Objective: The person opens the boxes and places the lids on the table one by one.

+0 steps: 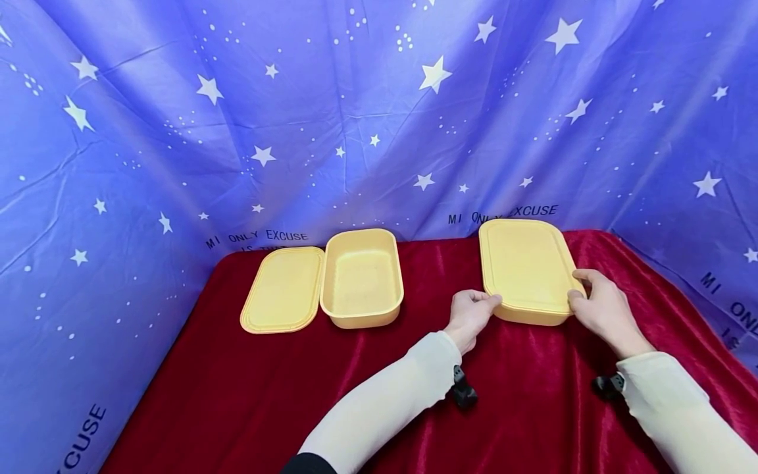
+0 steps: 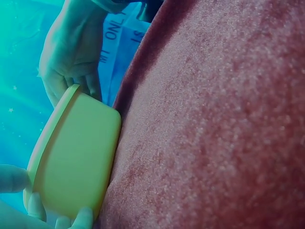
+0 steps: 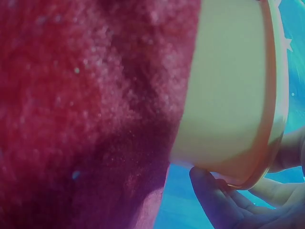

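While the left hand (image 1: 472,315) pinches the yellow, rectangular, plastic-looking box (image 1: 533,317) at its eight o'clock, the right hand (image 1: 605,308) grips it at four o'clock — some fingertips are hidden. The box sits on dark-red velvety cloth (image 1: 254,388), at three o'clock in the head view — its flat yellow lid (image 1: 524,260) conceals the inside.

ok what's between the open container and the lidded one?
Red cloth, plus the left hand toward the near end, gripping the lidded container at its near-left corner. The head view shows nothing else before the open container.
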### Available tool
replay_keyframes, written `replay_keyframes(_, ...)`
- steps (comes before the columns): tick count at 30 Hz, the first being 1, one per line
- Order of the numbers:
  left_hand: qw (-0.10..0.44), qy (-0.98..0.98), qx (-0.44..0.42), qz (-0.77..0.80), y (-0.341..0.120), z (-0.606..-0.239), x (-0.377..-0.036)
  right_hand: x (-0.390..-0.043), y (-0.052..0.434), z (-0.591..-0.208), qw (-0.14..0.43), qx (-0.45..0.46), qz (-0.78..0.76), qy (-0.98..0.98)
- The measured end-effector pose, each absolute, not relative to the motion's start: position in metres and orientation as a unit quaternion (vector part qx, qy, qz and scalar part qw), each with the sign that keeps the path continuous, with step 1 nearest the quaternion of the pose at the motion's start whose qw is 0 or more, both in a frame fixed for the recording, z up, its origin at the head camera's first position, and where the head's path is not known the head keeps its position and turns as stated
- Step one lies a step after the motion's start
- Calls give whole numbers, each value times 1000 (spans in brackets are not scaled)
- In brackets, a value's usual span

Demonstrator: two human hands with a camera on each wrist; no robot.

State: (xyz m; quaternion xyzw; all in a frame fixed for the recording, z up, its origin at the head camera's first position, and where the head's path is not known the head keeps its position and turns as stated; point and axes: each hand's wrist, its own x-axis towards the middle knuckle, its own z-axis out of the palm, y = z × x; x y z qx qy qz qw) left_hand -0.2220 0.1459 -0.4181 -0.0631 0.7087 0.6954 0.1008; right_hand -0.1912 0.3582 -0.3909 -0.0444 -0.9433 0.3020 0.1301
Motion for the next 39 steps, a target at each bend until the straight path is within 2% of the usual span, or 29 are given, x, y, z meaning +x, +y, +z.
replay_keyframes(39,86,709,-70,696,131,-420,-221,-197,345,-393,123,-37,314,-941)
